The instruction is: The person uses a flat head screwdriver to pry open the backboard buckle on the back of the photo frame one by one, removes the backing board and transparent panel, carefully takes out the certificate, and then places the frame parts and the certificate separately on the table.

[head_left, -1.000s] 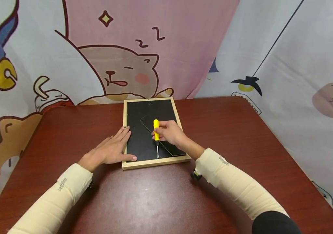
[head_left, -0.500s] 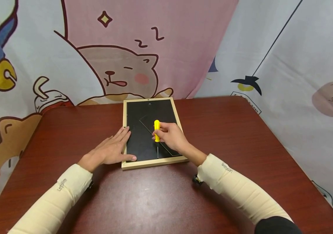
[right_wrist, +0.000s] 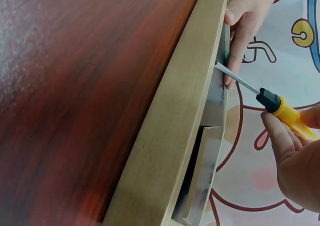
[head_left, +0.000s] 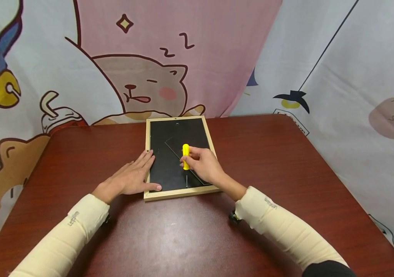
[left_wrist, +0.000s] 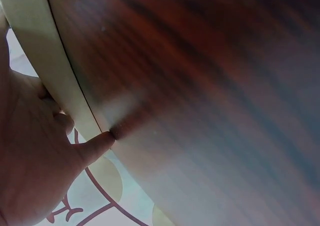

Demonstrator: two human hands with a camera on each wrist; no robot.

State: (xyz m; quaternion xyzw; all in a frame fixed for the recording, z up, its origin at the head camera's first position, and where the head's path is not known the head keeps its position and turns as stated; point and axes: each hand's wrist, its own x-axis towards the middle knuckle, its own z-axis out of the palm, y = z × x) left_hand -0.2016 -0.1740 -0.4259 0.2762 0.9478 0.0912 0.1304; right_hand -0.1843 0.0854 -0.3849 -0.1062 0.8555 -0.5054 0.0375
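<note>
A picture frame [head_left: 169,195] with a pale wooden rim lies with its black backing board [head_left: 164,169] facing up. My left hand [head_left: 132,177] rests flat on the frame's left side, fingers spread, thumb near the lower left corner. Between thumb and fingers, my right hand [head_left: 205,163] grips a yellow-handled screwdriver [head_left: 186,157]. Its metal shaft [right_wrist: 239,79] reaches down to the inner edge of the near rim, as the right wrist view shows. A black stand leg [right_wrist: 200,171] slants across the backing, partly under the right hand. In the left wrist view, the left thumb [left_wrist: 95,148] touches the rim.
The frame lies on a reddish-brown wooden table [head_left: 172,238], towards its far edge. Behind and beside the table hangs a cartoon-printed cloth [head_left: 238,54]. A thin cable [head_left: 392,238] runs past the table's right edge.
My right hand and the screwdriver handle have come slightly lower and nearer, with the handle tilting, while the tip stays at the near rim. The left hand and the frame have not moved.
</note>
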